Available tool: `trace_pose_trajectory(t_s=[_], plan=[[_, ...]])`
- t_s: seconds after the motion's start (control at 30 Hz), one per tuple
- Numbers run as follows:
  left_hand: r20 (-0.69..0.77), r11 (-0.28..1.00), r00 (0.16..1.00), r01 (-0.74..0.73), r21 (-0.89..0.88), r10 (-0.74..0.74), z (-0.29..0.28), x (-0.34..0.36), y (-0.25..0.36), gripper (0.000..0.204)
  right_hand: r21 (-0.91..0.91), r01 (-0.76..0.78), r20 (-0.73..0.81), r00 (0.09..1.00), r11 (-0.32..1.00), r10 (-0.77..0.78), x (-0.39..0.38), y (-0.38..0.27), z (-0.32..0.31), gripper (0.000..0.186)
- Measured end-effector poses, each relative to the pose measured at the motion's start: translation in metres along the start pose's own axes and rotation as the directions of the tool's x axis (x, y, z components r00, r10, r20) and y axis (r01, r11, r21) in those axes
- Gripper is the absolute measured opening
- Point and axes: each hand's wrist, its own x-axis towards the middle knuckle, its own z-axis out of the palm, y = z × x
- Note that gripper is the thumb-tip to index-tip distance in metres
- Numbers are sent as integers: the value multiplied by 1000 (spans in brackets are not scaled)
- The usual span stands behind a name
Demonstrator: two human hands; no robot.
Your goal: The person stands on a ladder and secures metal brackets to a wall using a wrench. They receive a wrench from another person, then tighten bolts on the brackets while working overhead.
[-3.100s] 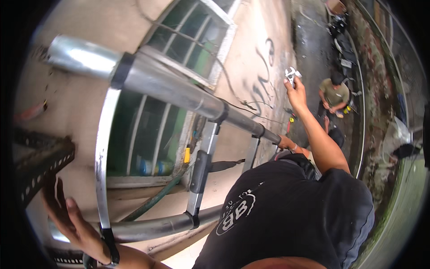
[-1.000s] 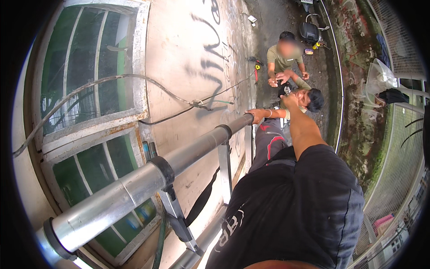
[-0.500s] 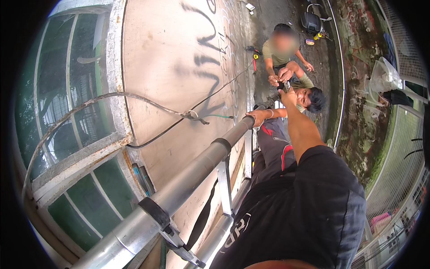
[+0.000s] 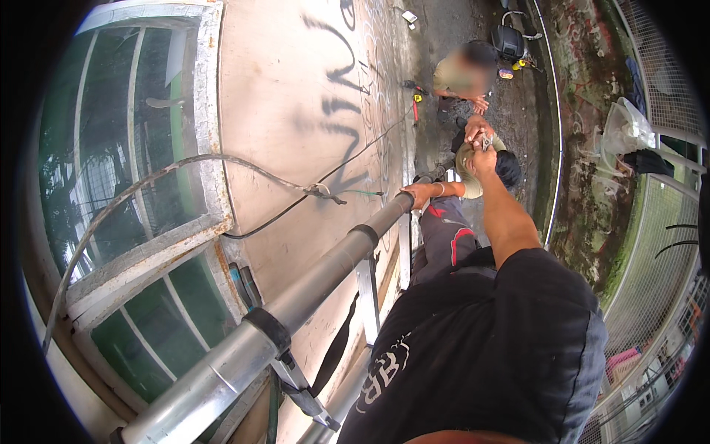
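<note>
My right hand (image 4: 484, 159) is stretched down from a black sleeve, its fingers closed around a small metal tool that looks like pliers (image 4: 486, 141). Touching or very close to the tool are the raised fingers of a co-worker's hand (image 4: 475, 127); which of us bears its weight is unclear. That co-worker, in an olive shirt (image 4: 470, 176), stands below me. Their other hand (image 4: 420, 194), wearing a bracelet, grips the rail of a silver telescopic ladder (image 4: 307, 292). My left hand is out of sight.
A second person (image 4: 462, 74) crouches farther off on the ground. A red-and-yellow tool (image 4: 416, 103) and a dark box-shaped object (image 4: 509, 42) lie near them. Beside the ladder are a graffitied wall (image 4: 281, 81), barred windows (image 4: 111, 133) and a loose cable (image 4: 148, 174).
My right hand and the tool have shifted slightly right and down. The co-worker below has turned their head down. The crouching person has leaned forward. My view has moved a little.
</note>
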Motion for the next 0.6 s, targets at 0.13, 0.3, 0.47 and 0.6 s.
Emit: trace_pose_trajectory(t_s=[0.13, 0.3, 0.47, 0.6], plan=[[-64, 1000, 998, -7, -26, 5, -22, -10, 5, 47, 440, -217, 252, 961, 871, 112, -25, -36, -39, 33], [-268, 977, 963, -44, -208, -13, -57, -29, 17, 44, 723, -316, 591, 743, 615, -313, -85, -148, -73, 13], [-384, 956, 889, 164, -242, -250, -75, -31, 22, 47, 786, -317, 605, 216, 531, -767, -207, -309, -96, 16], [-334, 968, 916, 167, -190, -224, -74, -44, 27, 48, 837, -252, 456, -167, 485, -874, -333, -392, -132, 25]])
